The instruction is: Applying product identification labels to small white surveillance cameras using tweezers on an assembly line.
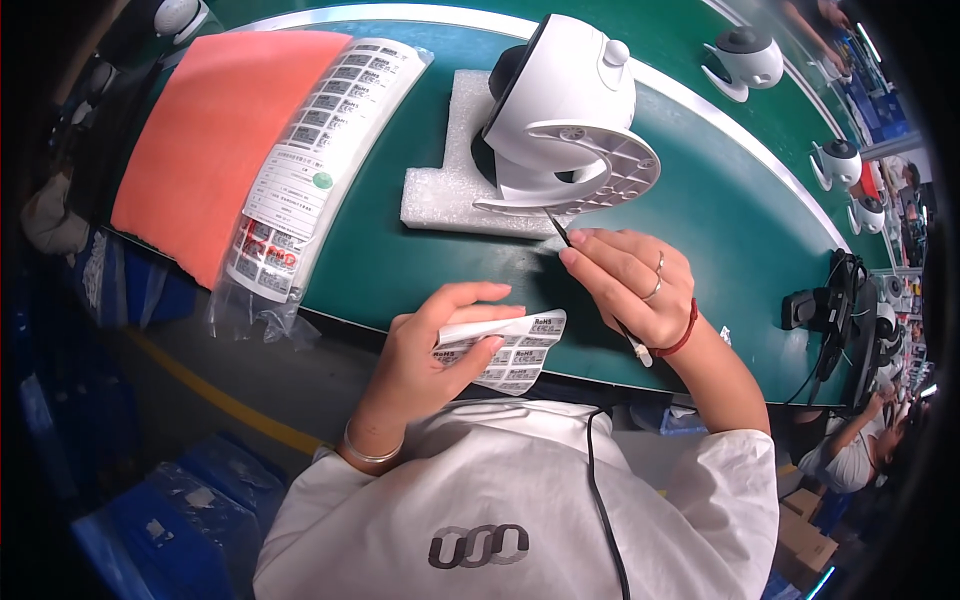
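My left hand (pixel 420 350) pinches a sheet of printed silver-grey stickers (pixel 518 352), bent over the fingers, low in front of my body. In my right hand (pixel 637 290) is a pair of dark, thin tweezers (pixel 557 228), its tip pointing up toward the rim of a white device. That device (pixel 570 95), rounded with a ribbed underside of its base facing me, lies tilted on a white foam block (pixel 430 200). Whether a sticker is on the tweezers' tip is too small to tell.
Left of the foam, a bagged stack of sticker sheets (pixel 330 130) lies beside an orange-pink sheet (pixel 225 130) on the green table (pixel 700 200). Dark cabled equipment (pixel 825 310) stands at the right. Beyond the white rail is another white device (pixel 745 65). Blue bins (pixel 190 520) sit lower left.
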A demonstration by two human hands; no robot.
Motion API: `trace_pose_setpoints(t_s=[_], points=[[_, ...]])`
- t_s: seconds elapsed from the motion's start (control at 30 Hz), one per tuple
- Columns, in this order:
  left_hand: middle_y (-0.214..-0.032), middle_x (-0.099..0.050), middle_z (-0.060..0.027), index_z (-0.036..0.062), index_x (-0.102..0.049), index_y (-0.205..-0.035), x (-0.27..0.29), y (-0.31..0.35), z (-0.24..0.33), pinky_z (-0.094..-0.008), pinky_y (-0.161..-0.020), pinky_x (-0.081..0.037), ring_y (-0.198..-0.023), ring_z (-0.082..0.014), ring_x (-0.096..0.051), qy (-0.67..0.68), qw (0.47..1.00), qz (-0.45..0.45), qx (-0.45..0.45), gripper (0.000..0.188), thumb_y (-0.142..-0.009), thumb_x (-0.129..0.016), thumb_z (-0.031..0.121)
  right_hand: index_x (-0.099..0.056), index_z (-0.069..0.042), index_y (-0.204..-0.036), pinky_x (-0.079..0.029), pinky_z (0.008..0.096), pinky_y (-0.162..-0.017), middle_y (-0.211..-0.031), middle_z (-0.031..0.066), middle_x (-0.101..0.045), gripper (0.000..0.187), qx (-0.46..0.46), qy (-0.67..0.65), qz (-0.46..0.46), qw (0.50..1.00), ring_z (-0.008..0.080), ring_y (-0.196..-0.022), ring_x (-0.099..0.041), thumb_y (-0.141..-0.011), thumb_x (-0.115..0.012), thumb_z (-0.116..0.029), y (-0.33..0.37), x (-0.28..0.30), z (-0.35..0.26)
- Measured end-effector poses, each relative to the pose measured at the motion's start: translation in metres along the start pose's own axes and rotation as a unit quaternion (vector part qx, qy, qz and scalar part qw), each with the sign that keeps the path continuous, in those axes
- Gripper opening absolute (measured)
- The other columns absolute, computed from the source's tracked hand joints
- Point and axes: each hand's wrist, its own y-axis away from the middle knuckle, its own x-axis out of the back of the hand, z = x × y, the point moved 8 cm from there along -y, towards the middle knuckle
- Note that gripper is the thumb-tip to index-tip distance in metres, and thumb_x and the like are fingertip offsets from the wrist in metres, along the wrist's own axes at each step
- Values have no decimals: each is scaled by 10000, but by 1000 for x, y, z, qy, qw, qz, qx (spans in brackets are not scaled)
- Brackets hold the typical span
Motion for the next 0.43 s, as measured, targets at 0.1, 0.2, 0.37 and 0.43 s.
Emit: trace_pose_setpoints(t_s=[0.1, 0.2, 0.37, 0.43], points=[[-1048, -711, -138, -11, -539, -1180, 0, -1, 2, -263, -790, -540, -925, -181, -702, -14, 1000, -3, -7, 353, -844, -645, -25, -696, 20, -916, -568, 310, -642, -914, 129, -694, 262, -27, -37, -7, 999, 223, -790, -680, -656, -674, -1, 3, -2, 3], [-1047, -712, -136, -16, -547, -1167, 0, -1, 2, -266, -796, -539, -928, -186, -702, -12, 1000, 0, -4, 335, -846, -644, -21, -693, 21, -933, -554, 307, -662, -920, 130, -701, 255, -86, -86, -2, 993, 225, -788, -683, -679, -704, 43, 4, -2, 10], [-1047, -711, -138, -16, -548, -1169, 0, 0, 3, -268, -808, -536, -940, -189, -700, -23, 1000, -3, -8, 333, -850, -642, -15, -702, 24, -979, -533, 294, -772, -954, 144, -715, 210, -331, -238, 18, 913, 251, -845, -689, -776, -678, 74, 23, -7, 37], [-1054, -710, -138, -17, -547, -1171, -1, 1, 1, -263, -808, -535, -943, -193, -700, -9, 1000, -3, 2, 331, -853, -638, -17, -708, -18, -1042, -530, 286, -760, -975, 132, -719, 209, -434, -317, 17, 843, 247, -806, -690, -841, -664, 13, 37, -15, 45]])
